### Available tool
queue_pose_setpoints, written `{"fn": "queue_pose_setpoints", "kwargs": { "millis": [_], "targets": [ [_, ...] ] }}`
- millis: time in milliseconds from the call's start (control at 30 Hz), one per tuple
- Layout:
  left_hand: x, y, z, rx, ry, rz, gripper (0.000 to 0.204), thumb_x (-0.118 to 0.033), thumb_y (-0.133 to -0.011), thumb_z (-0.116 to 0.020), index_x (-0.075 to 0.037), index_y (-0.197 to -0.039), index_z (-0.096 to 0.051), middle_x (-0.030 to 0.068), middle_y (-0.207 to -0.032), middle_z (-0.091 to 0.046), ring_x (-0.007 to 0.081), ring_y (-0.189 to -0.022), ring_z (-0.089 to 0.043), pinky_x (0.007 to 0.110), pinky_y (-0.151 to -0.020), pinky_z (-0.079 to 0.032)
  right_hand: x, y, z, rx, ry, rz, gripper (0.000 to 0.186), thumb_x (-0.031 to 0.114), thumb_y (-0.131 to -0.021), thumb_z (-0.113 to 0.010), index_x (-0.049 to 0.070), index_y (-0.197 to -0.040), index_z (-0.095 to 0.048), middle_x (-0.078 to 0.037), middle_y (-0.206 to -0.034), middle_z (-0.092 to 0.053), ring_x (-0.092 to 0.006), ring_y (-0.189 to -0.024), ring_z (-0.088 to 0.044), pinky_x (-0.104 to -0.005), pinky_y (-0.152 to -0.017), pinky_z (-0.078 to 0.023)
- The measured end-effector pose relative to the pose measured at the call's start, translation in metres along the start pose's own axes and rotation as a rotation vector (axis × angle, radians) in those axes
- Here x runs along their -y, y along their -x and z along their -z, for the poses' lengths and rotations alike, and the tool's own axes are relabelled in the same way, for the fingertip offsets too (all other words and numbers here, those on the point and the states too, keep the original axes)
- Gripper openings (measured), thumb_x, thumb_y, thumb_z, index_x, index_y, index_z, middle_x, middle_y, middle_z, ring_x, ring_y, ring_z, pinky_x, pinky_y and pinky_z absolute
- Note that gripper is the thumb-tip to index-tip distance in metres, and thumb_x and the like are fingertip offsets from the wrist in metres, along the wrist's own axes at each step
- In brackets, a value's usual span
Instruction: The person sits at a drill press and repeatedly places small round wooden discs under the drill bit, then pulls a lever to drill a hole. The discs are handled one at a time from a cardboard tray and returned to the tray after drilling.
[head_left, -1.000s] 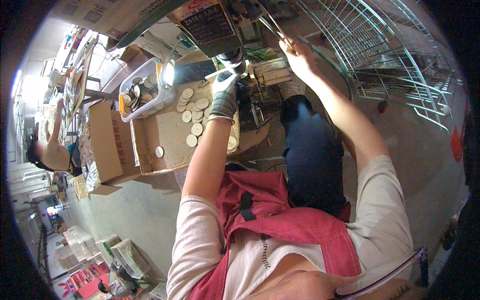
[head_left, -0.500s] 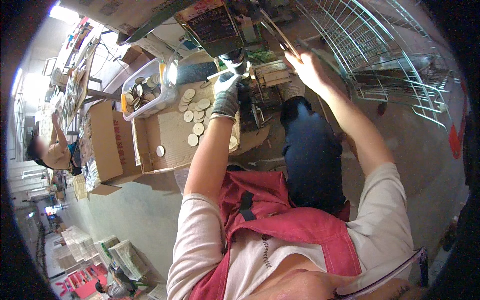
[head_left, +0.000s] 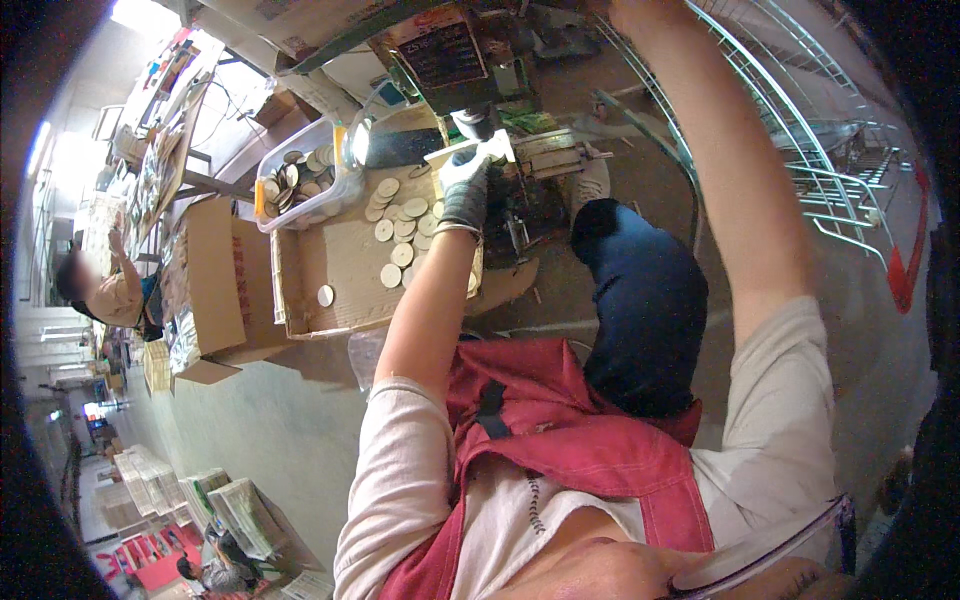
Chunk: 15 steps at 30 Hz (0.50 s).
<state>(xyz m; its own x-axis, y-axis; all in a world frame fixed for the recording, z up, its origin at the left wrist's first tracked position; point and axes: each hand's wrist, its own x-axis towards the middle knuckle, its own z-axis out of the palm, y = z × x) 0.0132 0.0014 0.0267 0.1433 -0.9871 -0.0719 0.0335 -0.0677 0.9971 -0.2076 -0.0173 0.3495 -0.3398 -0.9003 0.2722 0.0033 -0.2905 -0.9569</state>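
My left hand (head_left: pixel 463 185), in a grey and white glove, is closed at a bench machine (head_left: pixel 435 55), right below its dark spindle (head_left: pixel 474 124). Bright lamp light washes out the fingertips, and the piece they grip cannot be made out. A pale strip (head_left: pixel 440 155) lies beside the fingers. My bare right hand (head_left: pixel 640 12) is raised to the top edge of the view, beyond the machine's right side. The picture cuts off most of that hand, and its fingers do not show.
Round pale wooden discs (head_left: pixel 402 254) lie in a shallow cardboard tray (head_left: pixel 320 260) left of my left arm. More discs fill a clear plastic bin (head_left: pixel 325 205). A wire rack (head_left: pixel 790 130) stands at right. An open carton (head_left: pixel 215 275) and another person (head_left: pixel 115 285) are at left.
My right hand has gone up and away from a long lever at the machine to the top edge. My left hand stays under the spindle; the whole view has shifted slightly.
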Motion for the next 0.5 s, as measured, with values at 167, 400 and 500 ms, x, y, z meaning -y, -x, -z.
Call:
{"fn": "queue_pose_setpoints", "kwargs": {
  "millis": [167,400,500],
  "targets": [
    [-0.016,0.012,-0.002,-0.024,-0.538,-0.032,0.026,-0.017,-0.081,-0.07,0.003,-0.096,-0.067,0.0045,-0.086,-0.069,0.0147,-0.077,-0.062,0.031,-0.07,-0.05,-0.007,0.088,0.047,0.214,-0.295,-0.209,0.032,0.038,-0.096,-0.059,0.014,-0.076,-0.052,0.004,-0.047,-0.036,-0.0087,-0.032,-0.03,-0.0282,-0.029,-0.018],
    [-0.003,0.024,-0.031,-0.22,-0.01,0.159,0.03,-0.023,-0.078,-0.074,0.0,-0.095,-0.065,0.0106,-0.085,-0.069,0.0202,-0.072,-0.065,0.034,-0.061,-0.052,-0.021,0.124,0.062,0.056,-0.376,-0.183,0.036,0.033,-0.095,-0.06,-0.001,-0.109,-0.064,0.007,-0.048,-0.027,-0.0042,-0.037,-0.023,-0.0238,-0.036,-0.017],
    [-0.013,0.021,-0.023,-0.228,0.396,0.417,0.021,-0.016,-0.082,-0.07,0.0,-0.093,-0.064,0.0088,-0.084,-0.067,0.0181,-0.067,-0.064,0.032,-0.053,-0.052,-0.037,0.121,0.061,0.138,-0.441,-0.146,0.027,0.034,-0.092,-0.065,0.008,-0.095,-0.065,0.007,-0.047,-0.035,-0.0033,-0.035,-0.027,-0.0232,-0.034,-0.016]
  ]
}}
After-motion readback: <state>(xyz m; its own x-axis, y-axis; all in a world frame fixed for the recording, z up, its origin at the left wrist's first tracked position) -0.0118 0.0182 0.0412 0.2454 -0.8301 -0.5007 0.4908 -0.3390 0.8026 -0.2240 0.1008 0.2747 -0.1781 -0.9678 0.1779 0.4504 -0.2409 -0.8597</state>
